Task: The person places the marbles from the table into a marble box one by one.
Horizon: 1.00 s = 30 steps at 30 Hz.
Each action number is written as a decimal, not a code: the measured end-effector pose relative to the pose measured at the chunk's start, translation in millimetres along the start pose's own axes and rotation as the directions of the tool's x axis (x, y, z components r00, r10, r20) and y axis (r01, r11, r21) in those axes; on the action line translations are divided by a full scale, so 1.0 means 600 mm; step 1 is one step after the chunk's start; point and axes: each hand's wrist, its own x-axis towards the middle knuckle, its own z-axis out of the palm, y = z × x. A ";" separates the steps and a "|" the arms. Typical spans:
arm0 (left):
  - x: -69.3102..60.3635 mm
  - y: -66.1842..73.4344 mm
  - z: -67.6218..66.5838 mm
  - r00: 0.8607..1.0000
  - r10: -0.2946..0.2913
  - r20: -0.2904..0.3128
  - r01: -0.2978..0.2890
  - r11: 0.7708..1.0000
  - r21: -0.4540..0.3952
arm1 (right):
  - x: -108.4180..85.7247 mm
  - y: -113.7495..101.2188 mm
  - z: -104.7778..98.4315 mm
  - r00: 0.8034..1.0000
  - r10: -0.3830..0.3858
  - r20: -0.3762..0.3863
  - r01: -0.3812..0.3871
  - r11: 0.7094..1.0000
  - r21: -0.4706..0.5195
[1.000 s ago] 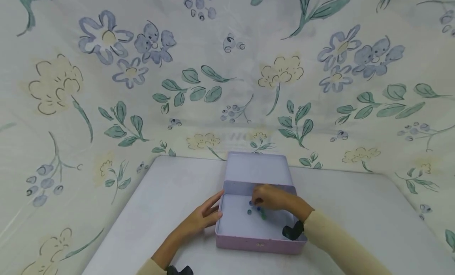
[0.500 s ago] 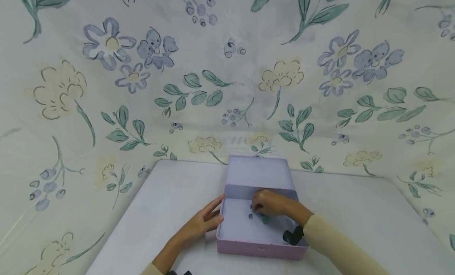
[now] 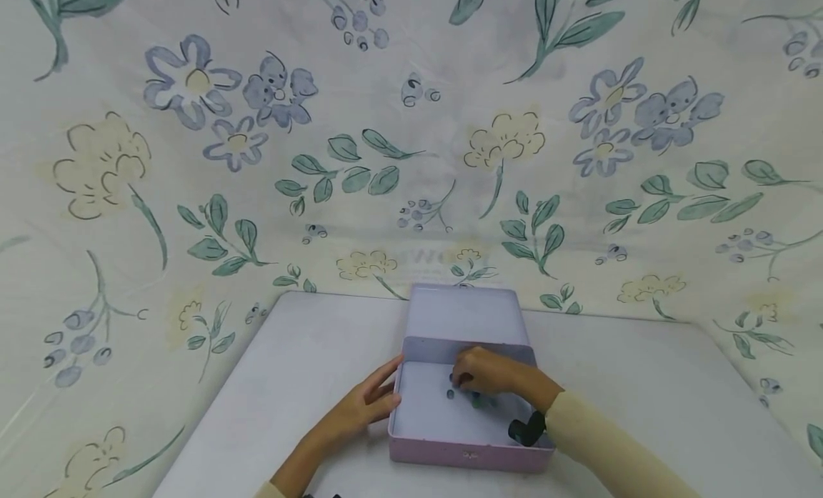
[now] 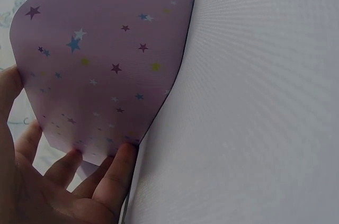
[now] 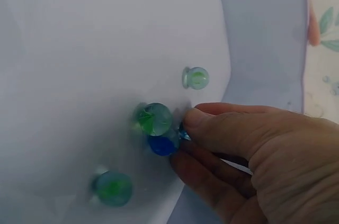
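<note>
1 box (image 3: 444, 453), lid (image 3: 466, 316) open, runs lengthwise fwd, marbles (image 5: 154, 119) inside.

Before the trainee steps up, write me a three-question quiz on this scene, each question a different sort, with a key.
1. True or false: the lid of the box is open.
2. Which hand is in among the marbles? A: left. B: right. C: neither.
3. Fill in: the outside of the box, where the left hand touches it, is printed with small ____.

Key: 1, true. 2, B, the right hand. 3, stars.
</note>
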 end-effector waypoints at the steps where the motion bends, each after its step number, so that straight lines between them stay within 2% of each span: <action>1: -0.001 0.000 0.000 1.000 0.001 -0.001 -0.001 1.000 0.001 | 0.000 0.000 0.000 1.000 0.003 0.000 -0.003 1.000 0.004; 8: -0.005 -0.002 -0.001 1.000 -0.005 0.004 0.005 1.000 -0.011 | -0.003 -0.002 -0.012 0.997 0.071 -0.005 -0.070 0.996 0.059; 14: -0.003 -0.001 0.000 1.000 0.001 0.007 -0.001 1.000 -0.015 | -0.024 -0.011 -0.058 0.997 0.017 -0.078 -0.009 0.994 0.107; 18: 0.000 -0.002 0.001 1.000 0.005 0.015 -0.005 1.000 -0.017 | -0.055 -0.013 -0.084 0.991 -0.003 -0.136 0.020 0.992 0.124; 22: 0.001 -0.003 -0.001 1.000 0.003 0.008 -0.003 1.000 -0.011 | -0.094 -0.004 -0.104 0.976 -0.018 -0.216 0.041 0.994 0.101; 26: 0.001 -0.001 -0.002 1.000 0.012 0.005 -0.012 1.000 -0.011 | -0.136 0.010 -0.115 0.956 0.031 -0.293 -0.001 0.995 0.100; 30: -0.002 -0.001 0.001 1.000 0.008 0.017 -0.008 1.000 -0.021 | -0.177 0.020 -0.111 0.942 0.092 -0.323 -0.050 0.989 0.137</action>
